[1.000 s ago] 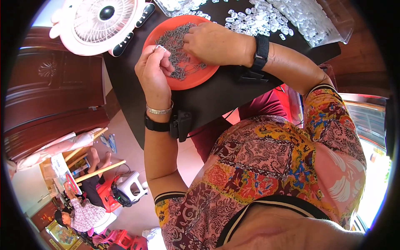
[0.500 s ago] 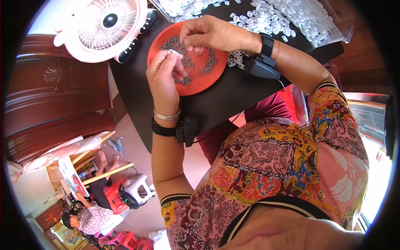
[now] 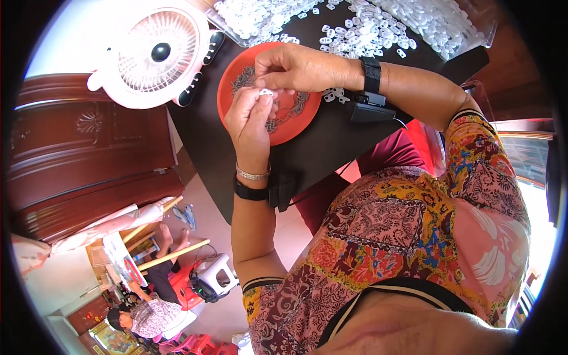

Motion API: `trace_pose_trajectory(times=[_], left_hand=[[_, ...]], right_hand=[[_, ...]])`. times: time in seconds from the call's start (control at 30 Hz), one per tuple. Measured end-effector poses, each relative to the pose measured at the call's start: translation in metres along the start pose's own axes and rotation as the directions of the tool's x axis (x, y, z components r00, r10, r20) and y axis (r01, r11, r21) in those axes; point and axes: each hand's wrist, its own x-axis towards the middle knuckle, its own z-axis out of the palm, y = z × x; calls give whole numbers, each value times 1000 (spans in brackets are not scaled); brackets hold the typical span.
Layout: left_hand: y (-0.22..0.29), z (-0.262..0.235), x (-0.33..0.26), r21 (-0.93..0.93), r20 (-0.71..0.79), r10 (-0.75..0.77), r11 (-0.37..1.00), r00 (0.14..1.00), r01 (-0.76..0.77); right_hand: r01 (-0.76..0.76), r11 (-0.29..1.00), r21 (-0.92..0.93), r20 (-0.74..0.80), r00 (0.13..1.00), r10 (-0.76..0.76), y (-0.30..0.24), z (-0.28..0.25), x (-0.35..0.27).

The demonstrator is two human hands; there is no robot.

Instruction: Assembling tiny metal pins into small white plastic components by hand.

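Over an orange-red round plate (image 3: 303, 125), my left hand (image 3: 251, 121) pinches a small white plastic piece (image 3: 266, 92) between thumb and fingers. Close beside it, my right hand (image 3: 293, 66) has its thumb and fingertips pressed together near that piece; whatever they hold is too small or hidden to make out. Small grey screw-like metal parts (image 3: 300, 105) lie loosely in the plate, partly covered by both hands. Behind my right wrist, many matching white pieces (image 3: 367, 32) are heaped on the dark table (image 3: 331, 139).
A white-and-pink fan (image 3: 158, 56) stands at the table's left side. Clear containers of white pieces (image 3: 435, 26) sit along the far edge. Each of my wrists wears a black strapped device (image 3: 370, 109). At the lower left, another person (image 3: 151, 313) sits near a white stool (image 3: 216, 275).
My hands have drawn closer together, the right fingertips now almost meeting the left ones at the white piece. The whole view has shifted slightly.
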Motion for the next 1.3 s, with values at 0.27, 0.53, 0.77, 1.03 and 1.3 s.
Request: trace_pose_trajectory(times=[0.27, 0.53, 0.77, 1.03, 1.3], left_hand=[[2, -8, 4, -323, 1, -133, 938, 991, 126], [3, -9, 2, -351, 25, -137, 926, 990, 137], [3, -6, 2, -266, 62, -151, 950, 987, 162], [3, -13, 2, -293, 32, -256, 922, 966, 254], [6, -9, 2, -249, 34, -210, 945, 977, 212]], right_hand=[[-66, 986, 153, 82, 995, 54, 2, 0, -1], [-35, 999, 29, 117, 993, 32, -7, -1, -4], [-146, 985, 86, 209, 970, 126, -2, -1, -3], [-25, 999, 41, 199, 980, 16, 8, 2, -1], [-130, 991, 26, 190, 974, 122, 1, -3, -1]])
